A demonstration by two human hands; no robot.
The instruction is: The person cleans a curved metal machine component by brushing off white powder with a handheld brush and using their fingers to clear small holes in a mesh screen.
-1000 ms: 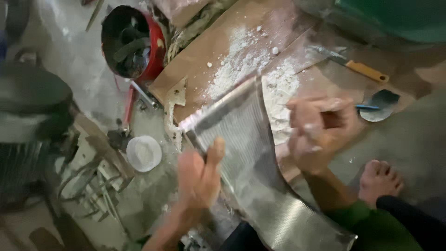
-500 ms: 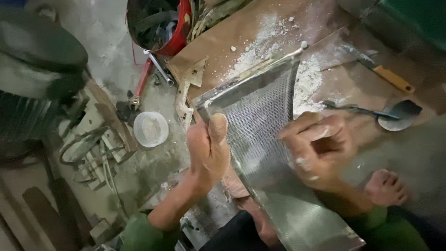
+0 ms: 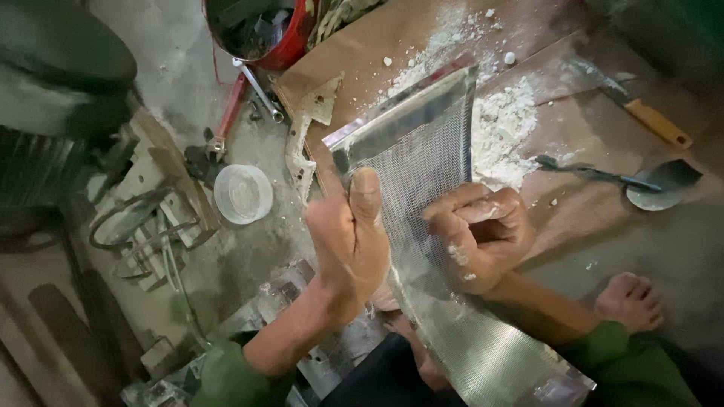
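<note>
A long, curved sheet of shiny patterned metal (image 3: 427,143) runs from my lap up to a brown board (image 3: 362,53) on the floor. My left hand (image 3: 348,235) grips the sheet's left edge, thumb laid on its face. My right hand (image 3: 480,234), dusted with white powder, is curled shut against the sheet's right side; whether it pinches something small I cannot tell. White powder (image 3: 499,124) lies heaped on the board just past the sheet's far end.
A trowel (image 3: 654,184) and a wooden-handled tool (image 3: 654,122) lie on the board at right. A red bucket (image 3: 256,30) with scraps, a wrench (image 3: 260,89), a red-handled tool (image 3: 226,120) and a white lid (image 3: 243,194) sit at left. My bare foot (image 3: 627,301) rests lower right.
My left hand has gone from an open palm to gripping the sheet's left edge. My right hand has come down from the powder onto the sheet's right side. The view shifted.
</note>
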